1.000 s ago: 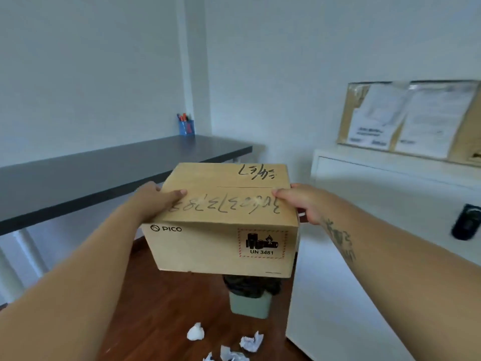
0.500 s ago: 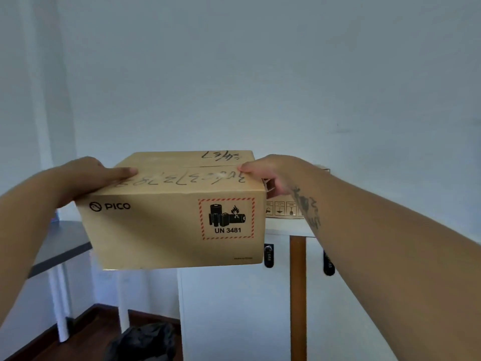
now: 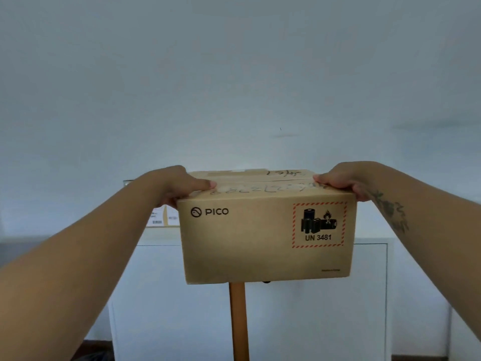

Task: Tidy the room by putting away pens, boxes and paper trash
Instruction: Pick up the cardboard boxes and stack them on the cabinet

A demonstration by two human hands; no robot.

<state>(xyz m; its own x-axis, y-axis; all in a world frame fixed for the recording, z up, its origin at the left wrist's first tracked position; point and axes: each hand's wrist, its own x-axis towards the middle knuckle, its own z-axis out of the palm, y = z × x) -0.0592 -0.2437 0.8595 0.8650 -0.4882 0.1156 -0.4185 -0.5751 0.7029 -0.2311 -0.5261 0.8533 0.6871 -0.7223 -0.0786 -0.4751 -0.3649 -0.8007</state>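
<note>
One wooden strip [image 3: 238,321] splits white cabinet [image 3: 312,321] behind held box [image 3: 260,238].

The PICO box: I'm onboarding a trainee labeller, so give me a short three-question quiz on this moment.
1. True or false: only one hand holds the box.
2. The hazard label reads: A) UN 3481 B) UN 1203 C) UN 3090.
3. Which hand is nearer that label?
Key: 1 false, the left hand and right hand both grip it. 2 A. 3 the right hand.
</note>
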